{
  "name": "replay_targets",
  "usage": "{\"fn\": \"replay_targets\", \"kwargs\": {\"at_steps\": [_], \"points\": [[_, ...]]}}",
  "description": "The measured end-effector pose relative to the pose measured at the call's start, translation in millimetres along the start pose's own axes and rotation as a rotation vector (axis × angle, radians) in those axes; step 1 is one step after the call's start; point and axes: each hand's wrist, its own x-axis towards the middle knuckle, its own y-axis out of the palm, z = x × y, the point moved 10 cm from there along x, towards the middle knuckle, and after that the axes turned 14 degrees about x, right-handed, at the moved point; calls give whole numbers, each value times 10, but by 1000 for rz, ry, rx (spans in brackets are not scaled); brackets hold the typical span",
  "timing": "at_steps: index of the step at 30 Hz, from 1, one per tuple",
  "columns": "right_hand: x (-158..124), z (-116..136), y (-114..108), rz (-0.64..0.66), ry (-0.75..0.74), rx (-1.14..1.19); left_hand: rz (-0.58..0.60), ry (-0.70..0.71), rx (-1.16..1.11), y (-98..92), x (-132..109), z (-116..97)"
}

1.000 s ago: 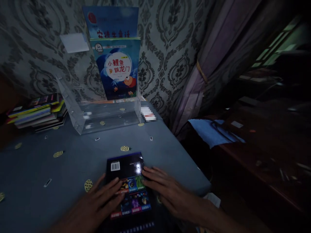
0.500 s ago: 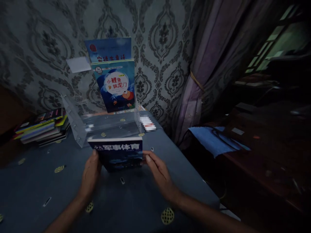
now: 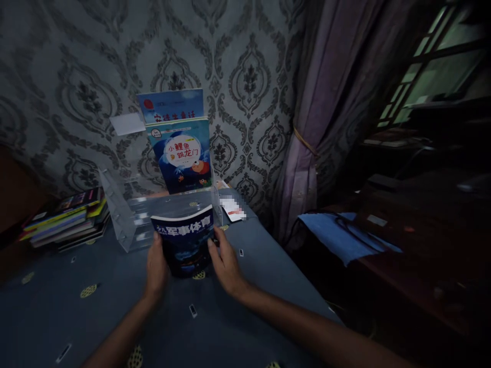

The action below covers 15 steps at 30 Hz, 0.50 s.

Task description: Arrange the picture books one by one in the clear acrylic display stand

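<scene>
A dark blue magazine [image 3: 186,248] with white Chinese lettering is held between my two hands, its cover toward me and slightly curved. My left hand [image 3: 156,268] grips its left edge. On the right edge, my right hand [image 3: 226,260] has its thumb on the cover, with the other fingers partly hidden behind. Just beyond the magazine stands a clear plastic tiered rack [image 3: 117,217]. A blue picture book [image 3: 184,174] with a white cloud-shaped title leans upright at the rack's back, and another blue book [image 3: 171,105] shows above and behind it.
A stack of books and magazines [image 3: 71,217] lies left of the rack on the dark patterned cloth [image 3: 115,317]. A white card [image 3: 127,124] sticks out at the rack's upper left. Right of the rack lies a blurred-out white item [image 3: 233,208]. A tied curtain [image 3: 303,143] hangs beyond.
Both hands have come closer together, and the magazine now bends and tilts between them. My right hand has shifted left and slightly up. The whole view has tipped upward slightly.
</scene>
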Motion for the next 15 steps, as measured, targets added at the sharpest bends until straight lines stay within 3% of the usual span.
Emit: {"fn": "replay_targets", "kwargs": {"at_steps": [9, 15], "points": [[-102, -133, 10, 7, -17, -69, -53, -35, 46, -18, -1, 86], [-48, -248, -16, -21, -13, -38, -1, -23, -55, 50, 29, 109]]}}
